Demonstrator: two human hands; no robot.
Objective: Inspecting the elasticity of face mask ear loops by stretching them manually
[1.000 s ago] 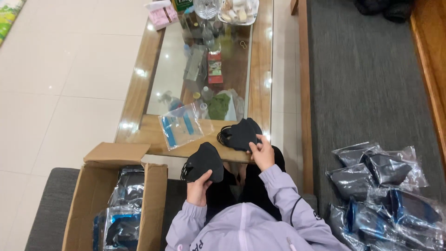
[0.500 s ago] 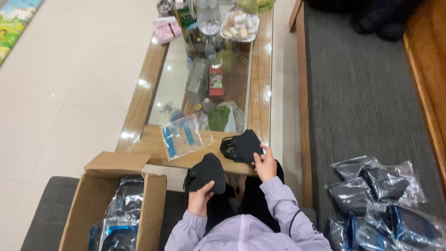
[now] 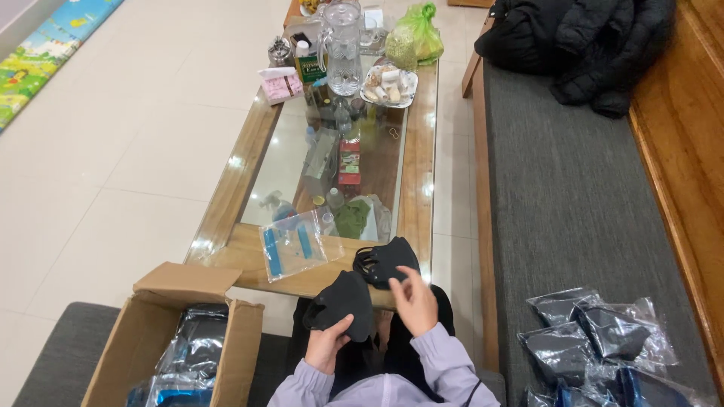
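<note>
Holding a black mask point(image 3: 341, 305) low over the lap, the left hand point(image 3: 329, 347) is closed on its lower edge, fingers pinched into the fabric. Right beside it, the right hand point(image 3: 413, 300) is open, fingers spread, just touching the near side of a small stack of masks point(image 3: 385, 260) on the near edge of the desk point(image 3: 418, 196). So the two hands are apart, one gripping, one loose.

Near left, a cardboard box point(image 3: 170, 335) stands open with shiny sealed packs point(image 3: 192, 350) inside. Near right, on the grey bench point(image 3: 573, 188), lies another heap of bagged masks point(image 3: 603, 339). Plenty looks packed already, judging by those two piles, while the mask in hand and the stack on the desk are bare.

Just left of the stack, an empty clear bag point(image 3: 296, 245) with blue strips lies flat on the desk, nothing in it yet.

Farther along the glass top: a green cloth point(image 3: 352, 218), small bottles, a red box point(image 3: 349, 160), then a glass jug point(image 3: 343, 47), a plate of snacks point(image 3: 388, 84) and a green plastic bag point(image 3: 415, 38) at the far end. Far right, a dark jacket point(image 3: 581, 41) sits bunched on the bench.
</note>
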